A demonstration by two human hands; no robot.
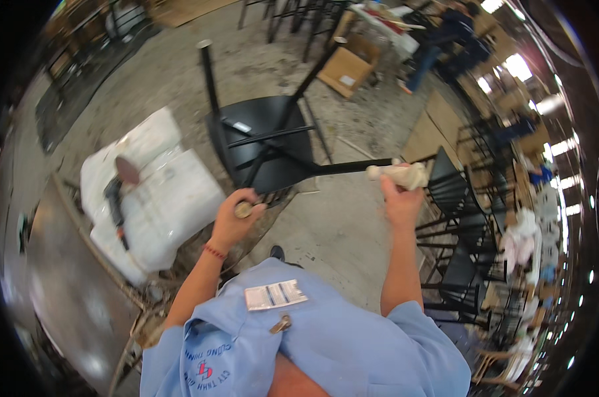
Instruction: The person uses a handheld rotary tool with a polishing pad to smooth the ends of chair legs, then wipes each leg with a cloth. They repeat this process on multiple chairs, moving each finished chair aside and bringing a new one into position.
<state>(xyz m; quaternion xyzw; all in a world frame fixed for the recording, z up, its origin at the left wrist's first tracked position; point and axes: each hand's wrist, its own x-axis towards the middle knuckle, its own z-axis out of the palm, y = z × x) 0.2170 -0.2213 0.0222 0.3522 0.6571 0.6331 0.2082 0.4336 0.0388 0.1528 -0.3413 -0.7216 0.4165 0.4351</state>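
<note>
A black chair (256,149) is tipped over in front of me, its splayed legs and crossed stretchers facing up and toward me. My left hand (235,218) is closed around the end of the near leg, whose round tan tip shows between the fingers. Farther right, my right hand (402,202) grips a bunched cream cloth (409,175). The cloth lies against the end of the chair leg (352,167) that stretches right. Pale caps show on the two far leg ends. A small white label is stuck beneath the seat.
To the left, a power sander (116,205) with a round disc rests on a white wrapped block (174,202), beside a metal tabletop (74,278). Several black chairs (448,188) line the right. Behind are a cardboard box (348,69) and a person in dark clothes (448,36).
</note>
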